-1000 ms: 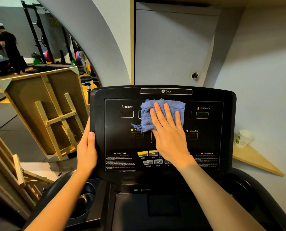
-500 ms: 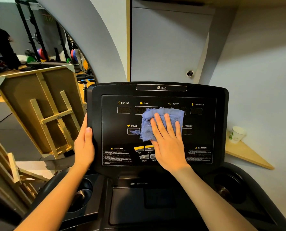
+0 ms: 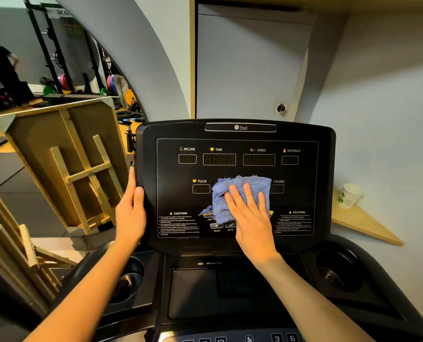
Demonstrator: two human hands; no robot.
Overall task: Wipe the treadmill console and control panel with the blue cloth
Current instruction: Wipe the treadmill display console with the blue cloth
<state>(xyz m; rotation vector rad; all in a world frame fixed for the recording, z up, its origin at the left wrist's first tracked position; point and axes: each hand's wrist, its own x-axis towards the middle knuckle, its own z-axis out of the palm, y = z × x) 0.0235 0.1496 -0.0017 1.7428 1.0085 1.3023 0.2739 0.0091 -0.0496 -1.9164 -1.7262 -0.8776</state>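
The black treadmill console (image 3: 235, 134) stands upright in front of me, with its control panel (image 3: 178, 203) showing the INCLINE, TIME, SPEED and DISTANCE readouts along the top. A fluffy blue cloth (image 3: 232, 191) lies flat on the panel's lower middle, between PULSE and CALORIE and over the yellow buttons. My right hand (image 3: 251, 218) presses flat on the cloth with fingers spread. My left hand (image 3: 131, 213) grips the console's left edge, thumb on the front face.
Cup holders (image 3: 338, 272) sit left and right below the console. A lower button strip (image 3: 277, 338) shows at the bottom edge. A paper cup (image 3: 349, 195) stands on a wooden corner shelf (image 3: 363, 223) at right. Wooden frames (image 3: 82, 169) lean at left; a person stands far left.
My right hand has slid the cloth down the panel, from the top readout row to the lower middle by the buttons. The left hand stays on the console's edge.
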